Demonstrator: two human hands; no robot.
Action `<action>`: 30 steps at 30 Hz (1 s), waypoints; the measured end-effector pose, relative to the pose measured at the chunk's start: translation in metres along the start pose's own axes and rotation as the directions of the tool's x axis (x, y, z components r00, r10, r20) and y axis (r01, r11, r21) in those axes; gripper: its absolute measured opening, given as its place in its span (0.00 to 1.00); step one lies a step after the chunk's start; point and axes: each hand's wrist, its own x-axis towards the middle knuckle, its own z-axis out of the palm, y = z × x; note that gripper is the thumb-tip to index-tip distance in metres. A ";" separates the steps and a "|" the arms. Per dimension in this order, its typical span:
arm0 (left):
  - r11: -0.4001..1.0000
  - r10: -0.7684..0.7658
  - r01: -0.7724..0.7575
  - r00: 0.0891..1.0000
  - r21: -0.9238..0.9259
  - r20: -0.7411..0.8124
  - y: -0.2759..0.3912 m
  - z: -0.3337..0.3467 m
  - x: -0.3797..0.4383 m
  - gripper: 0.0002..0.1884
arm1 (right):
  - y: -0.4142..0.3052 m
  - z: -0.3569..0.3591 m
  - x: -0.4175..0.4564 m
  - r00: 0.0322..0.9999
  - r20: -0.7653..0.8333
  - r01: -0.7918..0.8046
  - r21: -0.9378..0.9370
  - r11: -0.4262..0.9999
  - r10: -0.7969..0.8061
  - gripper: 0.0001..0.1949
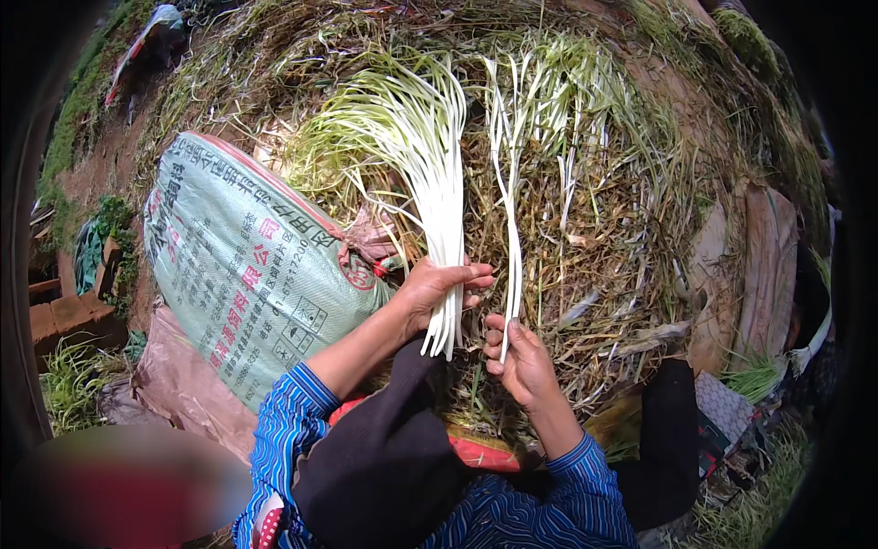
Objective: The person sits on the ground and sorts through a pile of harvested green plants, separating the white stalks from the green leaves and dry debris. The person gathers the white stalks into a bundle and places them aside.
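A thick bundle of long pale stalks with yellow-green leaves [439, 199], apparently blanched chives, is gripped near its lower ends by my left hand [439, 285]. The leaves fan out up and to the left. To its right, my right hand [518, 350] pinches the bottom of a few separate white stalks [511, 254], which stand apart from the bundle and spread at their leafy tops. More loose green-tipped stalks [576, 82] lie on the heap beyond them. Both hands are above the litter in front of my dark-clothed legs.
Dry stems and leaves form a wide heap [617, 261]. At left rests a full woven sack [254, 274] bearing writing. Bricks [72, 316] sit at far left, below a green cloth [88, 254]. Brown sheet material [765, 267] and green leaves [754, 377] are at right.
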 end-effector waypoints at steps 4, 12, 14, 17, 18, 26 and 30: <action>1.000 0.005 -0.005 0.996 0.007 0.092 -0.007 -0.006 -0.002 0.10 | -0.017 0.025 -0.006 0.956 0.011 0.280 -0.329 0.902 -0.293 0.17; 0.990 -0.067 0.085 0.985 -0.109 0.162 -0.014 -0.017 -0.007 0.16 | -0.002 0.015 0.030 0.934 0.255 0.315 -0.918 0.242 -0.249 0.17; 0.991 -0.085 0.099 0.986 -0.086 0.146 -0.015 -0.024 -0.006 0.09 | -0.021 0.016 0.036 0.965 0.163 0.249 -0.815 0.524 -0.205 0.21; 0.997 -0.047 0.047 0.999 0.067 -0.004 -0.018 -0.022 -0.006 0.10 | -0.052 0.013 0.061 0.905 0.151 0.336 -0.829 0.447 -0.398 0.22; 0.996 -0.026 0.028 0.999 0.086 -0.028 -0.019 -0.015 -0.006 0.09 | -0.062 0.021 0.066 0.909 0.101 0.296 -0.840 0.455 -0.405 0.22; 0.796 0.230 -0.131 0.968 0.591 -0.096 -0.037 -0.026 -0.003 0.07 | -0.049 0.040 0.129 0.829 0.147 0.358 -0.881 0.309 -0.540 0.14; 0.900 0.076 -0.019 0.991 0.436 -0.112 -0.032 -0.019 -0.001 0.08 | -0.053 0.031 0.127 0.894 0.021 0.330 -0.706 0.627 -0.448 0.08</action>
